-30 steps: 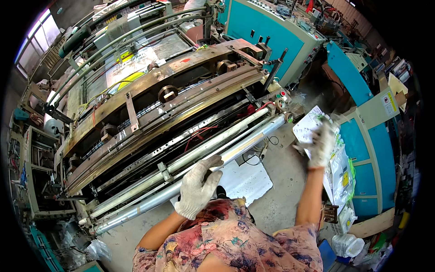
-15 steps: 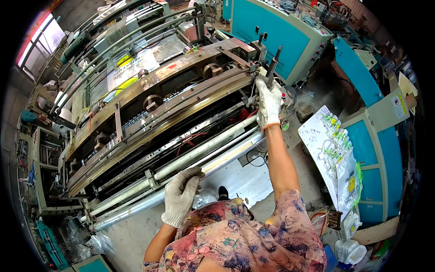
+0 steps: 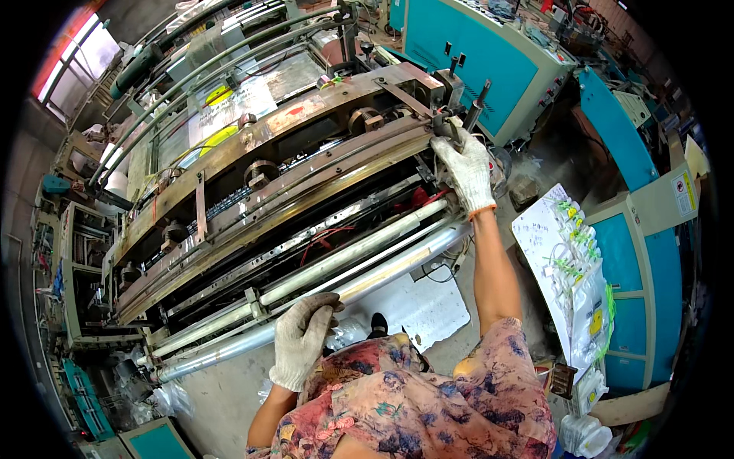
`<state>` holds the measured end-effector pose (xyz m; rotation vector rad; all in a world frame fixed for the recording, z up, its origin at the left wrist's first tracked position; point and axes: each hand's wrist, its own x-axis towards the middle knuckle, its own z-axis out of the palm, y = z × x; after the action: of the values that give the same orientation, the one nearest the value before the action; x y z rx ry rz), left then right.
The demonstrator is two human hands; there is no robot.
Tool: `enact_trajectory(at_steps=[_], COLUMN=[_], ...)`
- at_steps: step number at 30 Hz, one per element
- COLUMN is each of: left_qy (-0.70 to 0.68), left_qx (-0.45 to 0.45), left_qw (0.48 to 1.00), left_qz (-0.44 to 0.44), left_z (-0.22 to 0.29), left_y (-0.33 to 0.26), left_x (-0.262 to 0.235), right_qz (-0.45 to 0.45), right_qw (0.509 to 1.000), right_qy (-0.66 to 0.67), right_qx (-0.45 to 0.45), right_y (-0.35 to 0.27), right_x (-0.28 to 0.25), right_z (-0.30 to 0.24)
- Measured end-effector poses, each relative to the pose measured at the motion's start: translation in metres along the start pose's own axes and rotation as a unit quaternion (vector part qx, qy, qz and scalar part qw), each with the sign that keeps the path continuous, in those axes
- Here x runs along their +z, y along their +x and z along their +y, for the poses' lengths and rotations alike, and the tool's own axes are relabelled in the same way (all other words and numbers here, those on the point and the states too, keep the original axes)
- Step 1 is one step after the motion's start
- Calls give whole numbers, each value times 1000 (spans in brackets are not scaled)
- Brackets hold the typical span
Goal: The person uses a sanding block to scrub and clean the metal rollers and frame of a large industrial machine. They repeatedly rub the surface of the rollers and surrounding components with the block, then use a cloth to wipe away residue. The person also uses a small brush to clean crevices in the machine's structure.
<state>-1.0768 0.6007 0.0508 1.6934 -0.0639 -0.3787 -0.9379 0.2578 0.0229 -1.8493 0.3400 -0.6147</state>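
Observation:
My right hand (image 3: pixel 468 170), in a white knit glove with an orange cuff, reaches to the far right end of a long machine. Its fingers close around a dark metal fitting (image 3: pixel 446 125) at the end of the machine's brown crossbar (image 3: pixel 321 164). Just beyond stands a dark upright rod (image 3: pixel 477 107), apart from the fingertips. My left hand (image 3: pixel 300 344), gloved with dirty fingertips, hovers by the near side of the silver roller (image 3: pixel 367 283). Its fingers curl inward, so whatever they may hold is hidden.
A pale roller (image 3: pixel 344 264) runs alongside the silver one. A white sheet (image 3: pixel 428 306) lies on the floor beneath. To the right, a white board (image 3: pixel 544 237) carries bagged parts with green ties. Teal cabinets (image 3: pixel 466 61) stand behind and at the right.
My right hand has shifted from beside the upright rod to the fitting at the crossbar's end. My left hand stays curled by the roller. The whole view has shifted slightly.

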Motion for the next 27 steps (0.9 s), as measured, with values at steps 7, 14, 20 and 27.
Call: enact_trajectory(at_steps=[7, 14, 20, 27], left_qy=[1, 20, -66, -60], left_qx=[-14, 0, 12, -19], left_qw=[1000, 999, 998, 996], left_qz=[11, -46, -8, 65], left_z=[-2, 11, 17, 0], left_y=[3, 18, 32, 28], left_x=[2, 29, 42, 26], right_qz=[-84, -35, -332, -421], right_qw=[991, 987, 936, 903], right_qy=[-94, -136, -106, -32], right_qx=[-36, -73, -55, 76], right_y=[16, 11, -67, -117], right_x=[-10, -6, -24, -86], right_z=[-7, -1, -32, -42])
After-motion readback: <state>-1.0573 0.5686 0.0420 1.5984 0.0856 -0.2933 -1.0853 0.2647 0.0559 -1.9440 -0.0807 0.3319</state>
